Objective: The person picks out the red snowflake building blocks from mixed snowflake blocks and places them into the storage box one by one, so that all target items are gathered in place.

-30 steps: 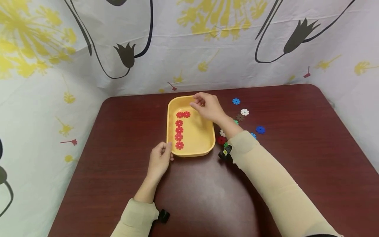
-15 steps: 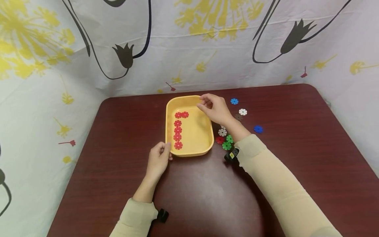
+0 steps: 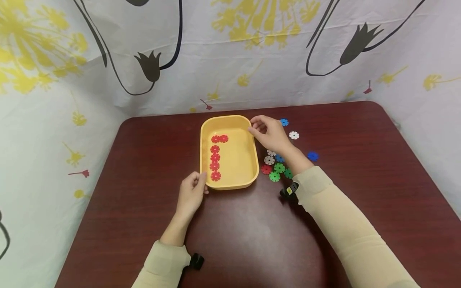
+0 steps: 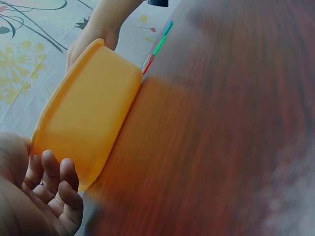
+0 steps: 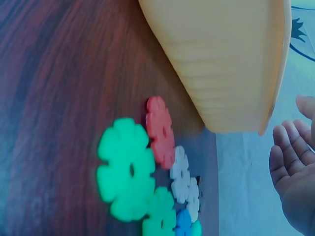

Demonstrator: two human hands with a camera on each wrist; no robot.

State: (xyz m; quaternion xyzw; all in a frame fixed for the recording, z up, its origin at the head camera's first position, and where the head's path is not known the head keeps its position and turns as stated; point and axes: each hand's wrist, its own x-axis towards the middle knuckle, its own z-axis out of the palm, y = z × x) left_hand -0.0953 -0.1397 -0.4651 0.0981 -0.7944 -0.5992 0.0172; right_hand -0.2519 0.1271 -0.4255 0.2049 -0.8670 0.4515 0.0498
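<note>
A yellow plastic tray (image 3: 239,160) stands on the table, with several red snowflake discs (image 3: 215,157) lying inside along its left side and top left. My left hand (image 3: 191,193) pinches the rim at the near left corner, thumb on top. In the left wrist view its fingers (image 4: 68,172) curl under that rim. My right hand (image 3: 271,134) is beside the far right rim; in the right wrist view its fingers (image 5: 290,152) are loosely bent, with nothing between them. Under and beside that arm lie loose discs: green (image 3: 275,176), red (image 3: 266,169), white (image 3: 269,160) and blue (image 3: 279,158).
Farther right on the dark red table (image 3: 162,152) lie a blue disc (image 3: 312,156), a white disc (image 3: 294,135) and a light blue disc (image 3: 284,122). A patterned cloth (image 3: 216,60) hangs behind the table's far edge and at both sides.
My right hand has moved right, from above the tray's far part to beside its right rim. More loose discs show. The left hand keeps its hold on the rim.
</note>
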